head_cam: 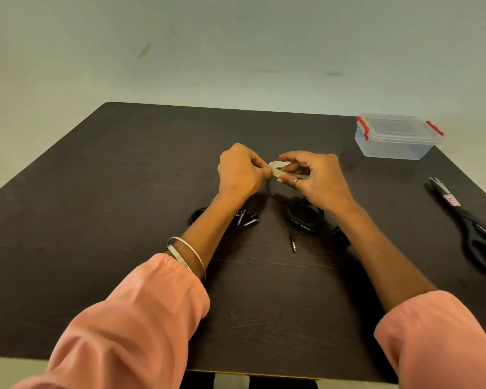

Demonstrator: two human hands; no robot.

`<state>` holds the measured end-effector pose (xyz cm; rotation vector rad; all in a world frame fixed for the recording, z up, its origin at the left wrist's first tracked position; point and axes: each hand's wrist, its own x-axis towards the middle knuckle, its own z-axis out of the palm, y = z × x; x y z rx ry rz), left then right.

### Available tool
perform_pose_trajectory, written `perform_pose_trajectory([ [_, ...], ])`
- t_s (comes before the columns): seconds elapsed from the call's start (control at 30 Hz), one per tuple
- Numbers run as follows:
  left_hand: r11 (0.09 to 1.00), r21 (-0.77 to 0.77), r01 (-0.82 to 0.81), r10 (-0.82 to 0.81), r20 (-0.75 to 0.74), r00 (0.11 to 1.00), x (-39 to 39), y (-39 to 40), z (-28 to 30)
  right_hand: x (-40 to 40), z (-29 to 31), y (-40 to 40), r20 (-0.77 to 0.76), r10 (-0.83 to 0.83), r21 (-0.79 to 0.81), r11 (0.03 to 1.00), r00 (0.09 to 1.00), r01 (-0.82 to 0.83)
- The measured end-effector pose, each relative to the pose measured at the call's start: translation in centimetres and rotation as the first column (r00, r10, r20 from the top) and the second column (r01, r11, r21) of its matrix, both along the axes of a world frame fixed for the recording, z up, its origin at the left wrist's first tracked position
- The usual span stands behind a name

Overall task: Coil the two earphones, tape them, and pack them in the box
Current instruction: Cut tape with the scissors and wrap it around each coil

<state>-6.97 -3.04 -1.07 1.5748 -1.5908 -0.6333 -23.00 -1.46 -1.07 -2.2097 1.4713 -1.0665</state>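
Two black earphones lie coiled on the dark table (124, 192). The left earphone coil (244, 219) is partly hidden under my left forearm. The right earphone coil (302, 217) lies under my right wrist, its jack plug pointing toward me. Above and beyond them, both hands hold a small roll of clear tape (279, 167). My right hand (314, 178) grips the roll. My left hand (240, 171) pinches the tape's loose end at the roll's left side. The clear plastic box (396, 137) with red clips stands closed at the far right.
Black scissors (472, 228) lie near the table's right edge, blades pointing away from me. A pale wall rises behind the table. The table's front edge runs just below my sleeves.
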Motion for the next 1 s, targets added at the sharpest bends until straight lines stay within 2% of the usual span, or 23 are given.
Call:
perform_pose_trajectory([
  [0.3,0.995,0.069,0.065,-0.064,-0.012,0.998,0.7,-0.6,-0.1,-0.3,0.2,-0.2,0.007,-0.027,0.078,0.997,1.0,0.027],
  [0.43,0.983,0.133,0.123,-0.112,-0.086,0.99,1.9,-0.9,0.3,-0.7,0.6,-0.3,0.044,0.002,0.137,0.991,0.999,-0.008],
  [0.7,0.948,0.197,0.25,-0.217,-0.173,0.961,4.9,-1.6,0.7,-4.0,1.4,-0.3,-0.094,0.066,0.274,0.961,0.993,-0.038],
  [0.83,0.929,0.197,0.314,-0.286,-0.158,0.945,5.1,-1.6,0.5,-4.9,1.3,-0.6,-0.128,0.081,0.324,0.945,0.988,-0.035],
  [1.0,0.945,0.195,0.261,-0.233,-0.153,0.96,6.0,-2.0,0.2,-6.5,0.9,-0.8,-0.135,0.046,0.321,0.947,0.99,0.0],
])
